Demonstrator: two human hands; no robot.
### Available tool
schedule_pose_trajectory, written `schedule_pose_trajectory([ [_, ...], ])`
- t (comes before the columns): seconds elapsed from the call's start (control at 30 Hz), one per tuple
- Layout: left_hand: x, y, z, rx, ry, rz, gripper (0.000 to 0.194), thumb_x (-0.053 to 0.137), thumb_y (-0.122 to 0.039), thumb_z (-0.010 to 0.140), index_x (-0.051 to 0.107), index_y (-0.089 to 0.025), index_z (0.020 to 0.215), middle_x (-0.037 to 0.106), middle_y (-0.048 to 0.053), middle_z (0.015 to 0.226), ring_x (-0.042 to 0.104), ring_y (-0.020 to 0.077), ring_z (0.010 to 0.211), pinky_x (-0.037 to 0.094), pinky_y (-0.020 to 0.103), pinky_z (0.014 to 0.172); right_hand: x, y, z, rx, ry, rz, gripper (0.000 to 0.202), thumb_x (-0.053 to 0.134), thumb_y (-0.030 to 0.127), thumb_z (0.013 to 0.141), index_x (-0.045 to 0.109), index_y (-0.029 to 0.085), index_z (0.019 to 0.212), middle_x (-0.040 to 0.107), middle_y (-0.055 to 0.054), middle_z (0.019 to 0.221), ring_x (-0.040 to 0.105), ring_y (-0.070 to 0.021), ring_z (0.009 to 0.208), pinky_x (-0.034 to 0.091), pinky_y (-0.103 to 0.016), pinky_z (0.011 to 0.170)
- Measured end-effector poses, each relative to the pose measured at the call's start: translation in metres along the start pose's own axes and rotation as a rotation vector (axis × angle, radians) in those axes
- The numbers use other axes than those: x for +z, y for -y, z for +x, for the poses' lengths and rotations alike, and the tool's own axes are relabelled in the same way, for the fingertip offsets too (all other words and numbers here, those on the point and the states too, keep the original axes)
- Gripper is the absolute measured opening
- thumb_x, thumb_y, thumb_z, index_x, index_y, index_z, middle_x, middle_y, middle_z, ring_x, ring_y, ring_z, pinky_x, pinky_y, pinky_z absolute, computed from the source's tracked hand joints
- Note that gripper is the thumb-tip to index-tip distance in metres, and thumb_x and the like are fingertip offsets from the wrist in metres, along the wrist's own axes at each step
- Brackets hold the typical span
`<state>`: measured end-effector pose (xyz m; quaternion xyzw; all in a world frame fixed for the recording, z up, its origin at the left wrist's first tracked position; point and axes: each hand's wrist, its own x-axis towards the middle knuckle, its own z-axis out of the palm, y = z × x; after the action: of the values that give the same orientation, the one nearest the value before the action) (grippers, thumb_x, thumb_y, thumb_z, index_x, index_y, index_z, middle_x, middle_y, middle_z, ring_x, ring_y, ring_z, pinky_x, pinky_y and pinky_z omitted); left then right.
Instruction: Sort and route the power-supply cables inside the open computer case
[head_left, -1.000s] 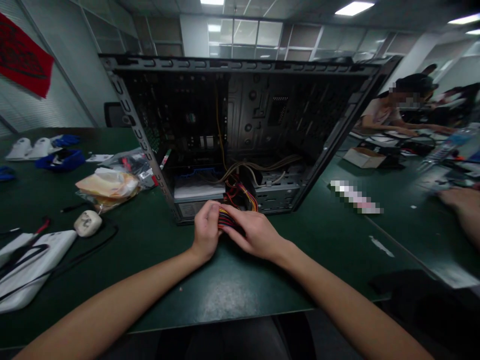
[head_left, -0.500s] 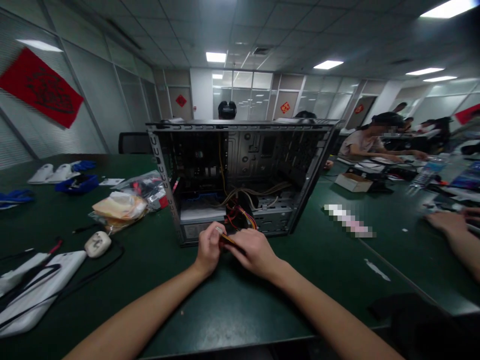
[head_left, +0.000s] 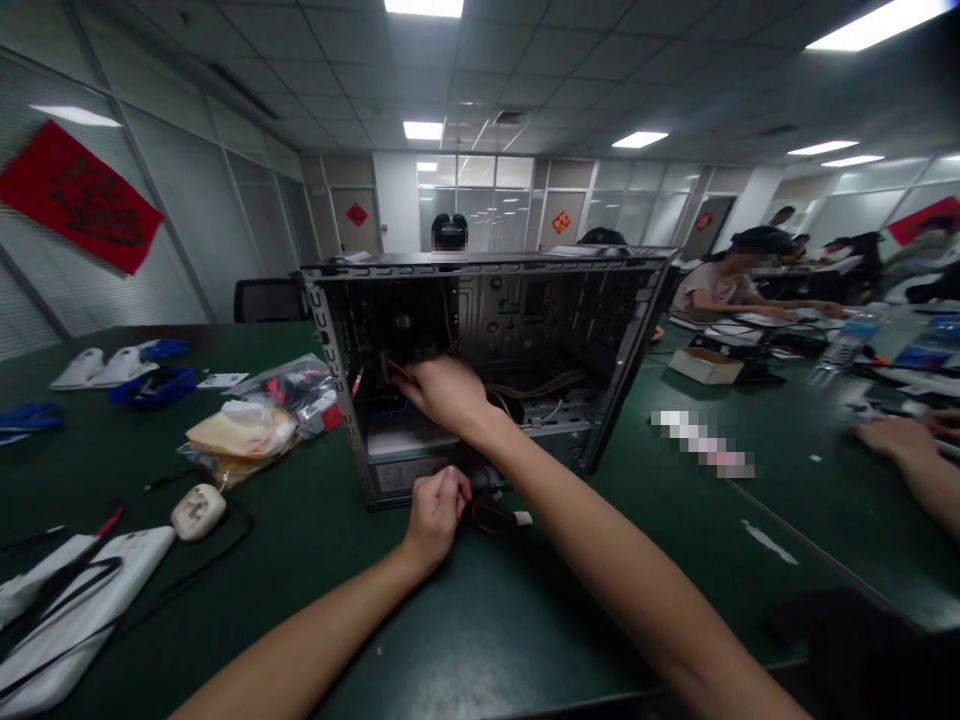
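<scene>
An open computer case [head_left: 472,262] stands on the green table with its inside facing me. My right hand [head_left: 450,392] reaches into the case at the left, above the power supply [head_left: 409,432]. Its fingers are pinched on a thin power cable [head_left: 403,372], blurred by motion. By the case's lower front edge, my left hand [head_left: 437,508] is closed, resting low over the table; whatever its fingers hold is hidden. Just right of it, a loose cable with a white connector [head_left: 523,518] lies on the table. More grey-brown cables [head_left: 551,384] run along the case floor.
Left of the case lie a plastic bag of parts [head_left: 244,430], a blue tray [head_left: 154,386], a round off-white object [head_left: 198,512] and a white slab with black cords [head_left: 112,590]. At right are an open cardboard box [head_left: 705,366], a water bottle [head_left: 847,340] and another person's hands [head_left: 900,440].
My right hand has left my left hand and moved up and leftward into the case with a cable. The left hand has stayed low, shifting slightly; a white connector now shows on the table.
</scene>
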<state>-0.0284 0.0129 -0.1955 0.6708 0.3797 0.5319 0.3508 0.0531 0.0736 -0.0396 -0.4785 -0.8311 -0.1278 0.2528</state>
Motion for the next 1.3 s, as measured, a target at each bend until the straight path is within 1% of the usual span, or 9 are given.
schedule_pose_trajectory([
  [0.13,0.0,-0.005,0.0,0.016,0.031,0.017,0.056,0.03,-0.055,0.098,0.053,-0.018,0.062,0.039,-0.005,0.043,0.039,0.0096,0.038,0.031,0.023,0.045,0.012,-0.001,0.015,0.076,0.016,-0.075,0.036,0.04,0.04,0.101,0.07,0.021,0.11,0.073,-0.012,0.098,0.07,-0.0263,0.085,0.049,-0.031,0.069],
  [0.27,0.0,-0.006,0.0,0.046,0.059,0.036,0.058,0.03,-0.055,0.098,0.053,-0.018,0.061,0.039,-0.005,0.043,0.039,0.0094,0.038,0.031,0.023,0.046,0.015,-0.003,0.02,0.1,0.064,-0.07,0.039,0.037,0.042,0.102,0.067,0.023,0.118,0.073,-0.012,0.103,0.069,-0.026,0.093,0.051,-0.034,0.078],
  [0.4,0.0,-0.005,0.0,0.065,0.067,0.046,0.057,0.03,-0.053,0.099,0.054,-0.017,0.061,0.04,-0.005,0.043,0.038,0.009,0.038,0.032,0.022,0.046,0.016,-0.002,0.021,0.137,0.084,-0.059,0.041,0.038,0.043,0.101,0.069,0.02,0.114,0.072,-0.014,0.104,0.069,-0.026,0.096,0.051,-0.034,0.081],
  [0.67,0.0,-0.004,0.0,0.079,0.063,0.067,0.057,0.029,-0.05,0.1,0.054,-0.017,0.06,0.04,-0.005,0.042,0.039,0.009,0.037,0.032,0.022,0.045,0.019,0.001,0.017,0.159,0.02,-0.065,0.041,0.037,0.042,0.102,0.071,0.019,0.106,0.073,-0.015,0.099,0.07,-0.0284,0.09,0.053,-0.036,0.075],
  [0.87,0.0,-0.004,0.001,0.078,0.093,0.082,0.055,0.031,-0.049,0.099,0.053,-0.018,0.059,0.041,-0.005,0.042,0.04,0.0094,0.038,0.032,0.023,0.045,0.023,0.008,0.024,0.121,0.003,-0.048,0.039,0.038,0.036,0.102,0.071,0.016,0.104,0.073,-0.016,0.096,0.071,-0.0276,0.089,0.053,-0.035,0.076],
  [1.03,-0.001,-0.003,0.001,0.089,0.102,0.06,0.054,0.032,-0.049,0.099,0.051,-0.018,0.058,0.041,-0.004,0.042,0.039,0.0095,0.038,0.031,0.023,0.045,0.025,0.011,0.029,0.148,0.0,-0.026,0.038,0.04,0.035,0.102,0.072,0.015,0.101,0.073,-0.016,0.095,0.071,-0.0277,0.088,0.053,-0.036,0.076],
  [1.1,-0.001,-0.005,0.001,0.069,0.091,0.048,0.055,0.033,-0.05,0.098,0.047,-0.019,0.056,0.042,-0.004,0.042,0.039,0.0095,0.038,0.032,0.023,0.045,0.024,0.011,0.029,0.146,-0.001,-0.017,0.04,0.039,0.037,0.102,0.072,0.015,0.1,0.073,-0.016,0.095,0.071,-0.0277,0.088,0.053,-0.035,0.075],
  [1.17,-0.002,-0.009,0.001,0.014,0.083,0.009,0.051,0.035,-0.052,0.098,0.045,-0.019,0.059,0.043,-0.005,0.043,0.04,0.0092,0.038,0.032,0.022,0.044,0.023,0.011,0.029,0.147,-0.002,-0.014,0.043,0.037,0.04,0.102,0.072,0.015,0.1,0.073,-0.015,0.095,0.071,-0.0276,0.088,0.053,-0.034,0.075],
  [1.3,-0.006,-0.02,0.005,-0.096,0.054,-0.164,0.038,0.04,-0.052,0.096,0.049,-0.018,0.081,0.048,-0.007,0.051,0.043,0.0089,0.04,0.034,0.019,0.042,0.021,0.011,0.029,0.163,0.002,-0.025,0.05,0.032,0.045,0.103,0.072,0.015,0.1,0.073,-0.016,0.094,0.071,-0.0265,0.087,0.052,-0.033,0.075],
])
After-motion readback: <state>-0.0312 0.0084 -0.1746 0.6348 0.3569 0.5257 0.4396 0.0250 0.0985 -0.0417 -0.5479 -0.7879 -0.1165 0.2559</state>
